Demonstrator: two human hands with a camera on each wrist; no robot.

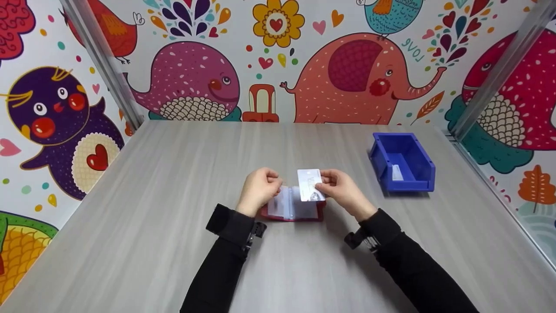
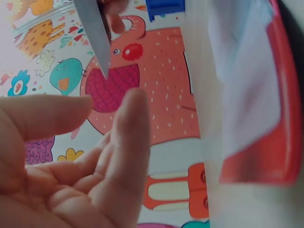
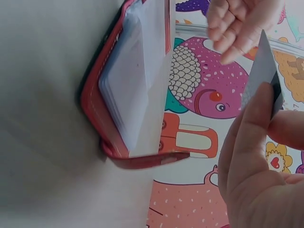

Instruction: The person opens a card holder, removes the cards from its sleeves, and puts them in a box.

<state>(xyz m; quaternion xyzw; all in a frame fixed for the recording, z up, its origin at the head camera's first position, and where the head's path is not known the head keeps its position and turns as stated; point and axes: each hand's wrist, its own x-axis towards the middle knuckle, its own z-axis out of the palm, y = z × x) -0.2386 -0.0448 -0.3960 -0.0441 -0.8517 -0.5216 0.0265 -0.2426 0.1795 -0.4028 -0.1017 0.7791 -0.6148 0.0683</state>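
Note:
My right hand [image 1: 345,189] pinches a white bank card [image 1: 309,184] between thumb and fingers, raised over the right side of an open red card holder [image 1: 321,215]. In the right wrist view the card [image 3: 261,71] appears nearly edge-on. Clear plastic sleeves [image 1: 280,206] fan from the spine of the holder, which lies spread on the table. Above its left side is my left hand [image 1: 260,189], its fingers loosely bent. The left wrist view shows a gap between the thumb and index finger of that hand [image 2: 90,166], with nothing held there.
A blue plastic bin [image 1: 421,185] stands to the right, with a small white card-like piece [image 1: 397,172] inside. The wood-grain table [image 1: 173,174] reaches back to walls printed with cartoon animals, framed by metal posts [image 1: 102,61].

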